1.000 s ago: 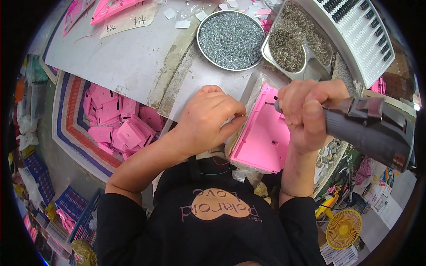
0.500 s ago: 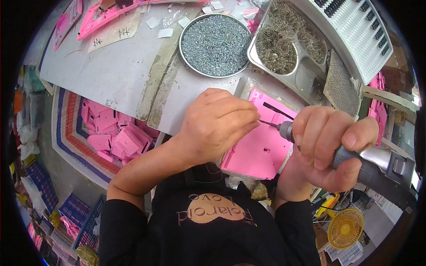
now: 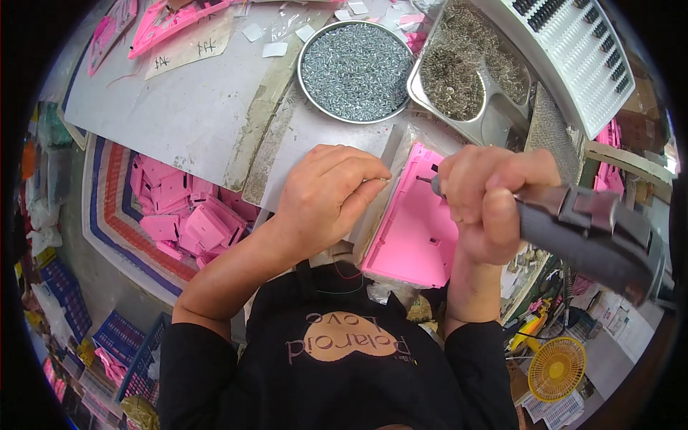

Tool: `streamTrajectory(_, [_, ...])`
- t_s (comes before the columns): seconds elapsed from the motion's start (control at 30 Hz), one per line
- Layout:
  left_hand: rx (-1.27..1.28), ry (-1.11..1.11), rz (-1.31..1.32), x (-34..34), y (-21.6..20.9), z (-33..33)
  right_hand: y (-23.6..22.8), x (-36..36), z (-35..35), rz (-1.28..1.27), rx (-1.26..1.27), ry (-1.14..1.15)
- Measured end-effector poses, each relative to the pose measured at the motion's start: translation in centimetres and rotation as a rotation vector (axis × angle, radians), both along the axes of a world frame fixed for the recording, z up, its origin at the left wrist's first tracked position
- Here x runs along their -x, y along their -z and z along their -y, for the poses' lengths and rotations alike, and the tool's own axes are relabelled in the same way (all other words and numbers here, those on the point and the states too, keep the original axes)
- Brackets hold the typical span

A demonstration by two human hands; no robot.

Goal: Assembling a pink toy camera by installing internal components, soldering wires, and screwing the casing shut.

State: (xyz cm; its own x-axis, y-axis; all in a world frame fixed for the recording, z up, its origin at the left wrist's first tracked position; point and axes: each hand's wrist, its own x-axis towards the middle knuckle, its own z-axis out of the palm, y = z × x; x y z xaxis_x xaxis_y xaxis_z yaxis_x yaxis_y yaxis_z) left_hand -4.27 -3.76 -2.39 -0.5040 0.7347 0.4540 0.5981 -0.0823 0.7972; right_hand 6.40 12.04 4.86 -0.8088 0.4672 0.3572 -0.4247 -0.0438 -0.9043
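Observation:
A pink plastic housing lies at the near edge of the grey table, partly over the edge. My right hand grips a dark grey electric screwdriver, whose tip touches the housing's upper part. My left hand rests beside the housing's left edge with its fingers curled together; whether it pinches a small screw I cannot tell.
A round metal pan full of small screws stands just beyond my hands. A compartmented metal tray with more small parts sits to its right, next to a white slotted rack. Pink plastic parts fill a basket at the lower left. A yellow fan stands at the lower right.
The view shifted, so pan and tray sit lower in the picture. My right hand brought the screwdriver tip onto the housing's upper part. My left hand stayed at its left edge.

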Motion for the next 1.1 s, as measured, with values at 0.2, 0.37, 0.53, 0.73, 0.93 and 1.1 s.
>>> streamTrajectory(0.2, [0.09, 0.084, 0.118, -0.6, -0.5, 1.0, 1.5, 0.8, -0.6, -0.02, -0.139, -0.055])
streamTrajectory(0.37, [-0.068, 0.09, 0.016, -1.5, -0.1, 0.8, -2.2, -0.3, -0.9, -0.089, -0.131, -0.166])
streamTrajectory(0.53, [-0.132, 0.118, 0.036, -2.7, -0.7, 1.2, -3.9, -1.7, 0.4, -0.119, -0.103, -0.269])
streamTrajectory(0.73, [-0.14, 0.096, 0.022, -3.2, -0.9, 2.0, -4.2, -2.7, 1.6, -0.127, -0.061, -0.272])
streamTrajectory(0.93, [-0.157, 0.114, -0.023, -3.5, -1.4, 2.5, -4.1, -3.5, 2.7, -0.123, -0.05, -0.245])
streamTrajectory(1.1, [-0.22, 0.107, -0.126, -3.9, -1.6, 3.0, -4.0, -3.9, 3.3, -0.116, -0.042, -0.258])
